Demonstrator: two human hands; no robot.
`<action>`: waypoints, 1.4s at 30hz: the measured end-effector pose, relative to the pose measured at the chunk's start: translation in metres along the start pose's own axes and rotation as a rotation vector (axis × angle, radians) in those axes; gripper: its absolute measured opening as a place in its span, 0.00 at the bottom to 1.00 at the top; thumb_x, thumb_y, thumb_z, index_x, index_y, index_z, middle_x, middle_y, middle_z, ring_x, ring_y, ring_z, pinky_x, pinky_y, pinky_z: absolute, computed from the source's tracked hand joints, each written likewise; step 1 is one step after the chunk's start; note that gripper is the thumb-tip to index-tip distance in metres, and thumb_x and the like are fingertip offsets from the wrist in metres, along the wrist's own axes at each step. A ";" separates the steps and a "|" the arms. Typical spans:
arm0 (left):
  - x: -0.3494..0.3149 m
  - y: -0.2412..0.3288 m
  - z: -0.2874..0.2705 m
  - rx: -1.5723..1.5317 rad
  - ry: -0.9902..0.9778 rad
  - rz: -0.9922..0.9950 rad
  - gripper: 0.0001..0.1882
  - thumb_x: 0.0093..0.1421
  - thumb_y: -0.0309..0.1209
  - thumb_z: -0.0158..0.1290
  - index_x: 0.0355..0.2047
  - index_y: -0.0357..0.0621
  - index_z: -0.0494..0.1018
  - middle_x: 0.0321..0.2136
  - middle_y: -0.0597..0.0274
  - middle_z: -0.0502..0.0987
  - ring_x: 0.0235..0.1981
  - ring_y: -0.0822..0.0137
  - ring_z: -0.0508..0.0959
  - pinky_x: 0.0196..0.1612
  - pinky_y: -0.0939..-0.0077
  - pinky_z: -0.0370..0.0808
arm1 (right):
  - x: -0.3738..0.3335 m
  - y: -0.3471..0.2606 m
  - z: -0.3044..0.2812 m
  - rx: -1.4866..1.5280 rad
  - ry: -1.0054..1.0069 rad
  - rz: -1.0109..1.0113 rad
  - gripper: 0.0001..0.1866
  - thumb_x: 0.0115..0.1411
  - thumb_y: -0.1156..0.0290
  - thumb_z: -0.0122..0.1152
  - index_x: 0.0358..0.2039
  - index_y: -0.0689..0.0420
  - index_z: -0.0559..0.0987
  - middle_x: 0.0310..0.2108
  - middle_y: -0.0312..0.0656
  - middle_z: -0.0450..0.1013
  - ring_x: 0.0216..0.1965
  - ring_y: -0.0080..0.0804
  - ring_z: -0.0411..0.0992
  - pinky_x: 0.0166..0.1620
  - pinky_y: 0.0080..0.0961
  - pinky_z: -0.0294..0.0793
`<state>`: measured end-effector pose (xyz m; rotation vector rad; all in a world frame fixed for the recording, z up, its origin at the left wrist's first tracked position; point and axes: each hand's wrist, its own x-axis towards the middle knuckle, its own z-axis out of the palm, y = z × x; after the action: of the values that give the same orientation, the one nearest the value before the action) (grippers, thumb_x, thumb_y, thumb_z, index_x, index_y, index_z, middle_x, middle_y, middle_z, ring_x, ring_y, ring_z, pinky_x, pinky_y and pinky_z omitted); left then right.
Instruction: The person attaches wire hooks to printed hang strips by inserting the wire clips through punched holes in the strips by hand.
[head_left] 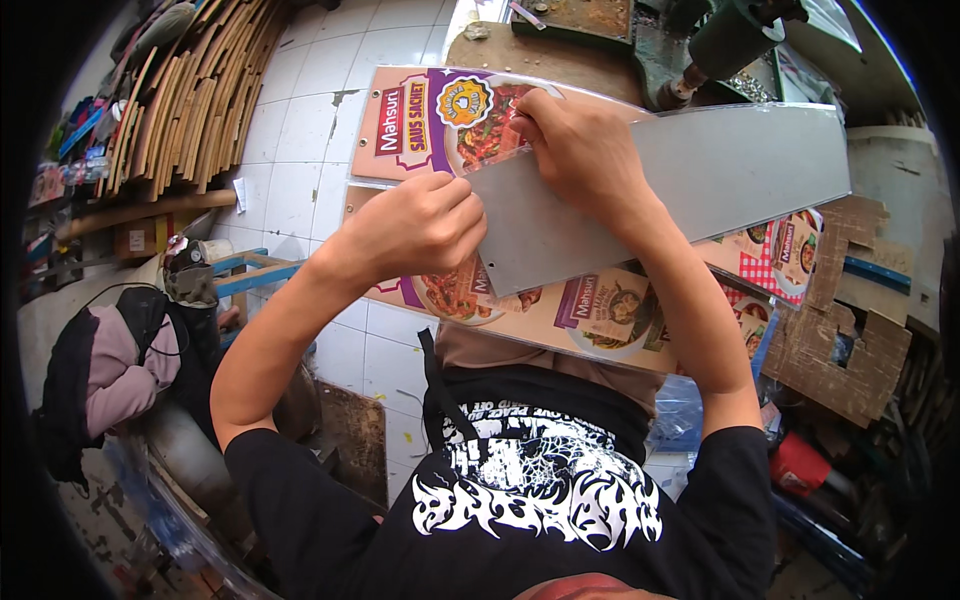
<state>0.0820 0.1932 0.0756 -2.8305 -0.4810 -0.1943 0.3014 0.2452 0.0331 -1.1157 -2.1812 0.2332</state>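
A long grey panel (720,165) with clear film along its edges lies slantwise over printed food-picture boards. My left hand (430,225) is closed at the panel's left end, its fingertips curled out of sight. Higher up, my right hand (580,150) pinches at the panel's upper edge; whether it grips the film or the board there is hard to make out. Beneath, one peach and purple printed board (400,130) shows beyond my hands, and another printed board (610,325) shows on the near side, close to my lap.
A dark metal machine (735,50) stands at the far right beside a cluttered tray (570,18). Stacked brown strips (190,100) lean at the far left. Cut cardboard (840,330) lies to the right, and a bundle of clothing (125,360) sits at the left.
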 end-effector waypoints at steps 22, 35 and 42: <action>-0.051 0.050 0.003 -0.111 0.642 -1.163 0.07 0.49 0.17 0.60 0.31 0.36 0.78 0.26 0.57 0.80 0.27 0.63 0.80 0.32 0.72 0.77 | 0.000 0.003 -0.002 0.032 0.020 -0.021 0.10 0.61 0.63 0.58 0.31 0.57 0.75 0.20 0.47 0.73 0.25 0.48 0.73 0.28 0.42 0.69; -0.001 0.104 0.014 -1.212 0.830 -1.479 0.19 0.60 0.21 0.57 0.51 0.29 0.70 0.43 0.53 0.76 0.39 0.71 0.79 0.41 0.81 0.77 | 0.003 0.004 -0.004 0.069 0.047 -0.088 0.10 0.60 0.63 0.61 0.32 0.56 0.75 0.22 0.45 0.74 0.25 0.47 0.73 0.28 0.40 0.70; 0.012 0.111 0.017 -1.704 1.073 -1.409 0.23 0.59 0.20 0.57 0.53 0.24 0.66 0.45 0.48 0.76 0.44 0.68 0.79 0.48 0.77 0.77 | 0.009 -0.013 -0.021 0.170 0.037 -0.039 0.06 0.58 0.69 0.63 0.32 0.57 0.77 0.23 0.46 0.75 0.26 0.45 0.74 0.29 0.37 0.71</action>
<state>0.1325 0.1004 0.0354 -1.5475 -2.5349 -3.1541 0.3024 0.2415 0.0586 -0.9745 -2.1050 0.3709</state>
